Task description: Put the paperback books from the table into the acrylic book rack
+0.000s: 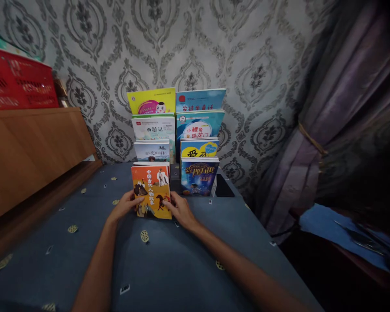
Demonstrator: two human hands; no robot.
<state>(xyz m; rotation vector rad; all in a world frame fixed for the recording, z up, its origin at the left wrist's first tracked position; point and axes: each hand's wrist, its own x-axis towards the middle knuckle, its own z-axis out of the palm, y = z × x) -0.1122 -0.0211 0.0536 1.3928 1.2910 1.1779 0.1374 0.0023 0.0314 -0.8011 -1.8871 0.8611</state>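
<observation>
An orange picture book [151,187] stands upright at the front of a tiered book rack [223,186] on a blue patterned cloth. My left hand [126,205] grips the book's lower left edge. My right hand [179,209] grips its lower right edge. Behind it, stepped rows hold more books: a white one [152,151], a second white one [154,126] and a yellow one [152,101] in the left column, and a dark blue one [199,177], a yellow and blue one [199,148] and two light blue ones in the right column.
A wooden cabinet [26,151] stands to the left with a red plastic crate [17,78] on top. Patterned wallpaper is behind the rack. A purple curtain [338,108] hangs at the right above a blue cloth [328,229].
</observation>
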